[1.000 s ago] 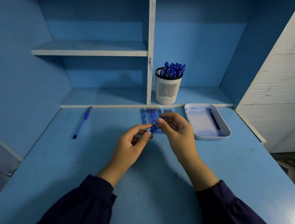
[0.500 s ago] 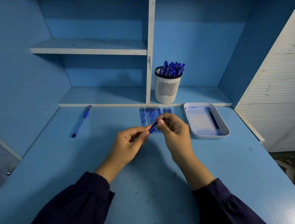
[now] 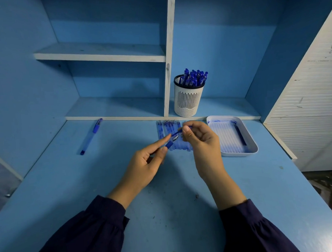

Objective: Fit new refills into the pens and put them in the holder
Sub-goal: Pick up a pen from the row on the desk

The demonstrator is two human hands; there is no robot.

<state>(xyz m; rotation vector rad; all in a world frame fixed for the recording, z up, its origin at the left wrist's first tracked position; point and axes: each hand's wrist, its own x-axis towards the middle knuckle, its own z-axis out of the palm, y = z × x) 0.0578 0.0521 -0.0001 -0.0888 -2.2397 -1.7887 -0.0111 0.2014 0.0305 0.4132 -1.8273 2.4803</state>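
Observation:
My left hand (image 3: 144, 165) pinches the blue grip end of a pen (image 3: 171, 141) between thumb and forefinger, its metal tip pointing up and right. My right hand (image 3: 200, 139) pinches the thin blue part (image 3: 178, 132) that runs from that tip toward its fingers. Both hands hover over a row of several refills (image 3: 166, 128) lying on the blue desk. A white slotted holder (image 3: 187, 98) full of blue pens stands on the low shelf behind. One whole blue pen (image 3: 91, 136) lies alone at the left.
A white tray (image 3: 238, 153) with one dark refill (image 3: 239, 134) sits to the right of my right hand. Shelf dividers rise behind the desk, and a white slatted panel closes the right side.
The two hands have drawn slightly apart, so the pen's metal tip and the thin blue part between them now show more. The view has shifted a little.

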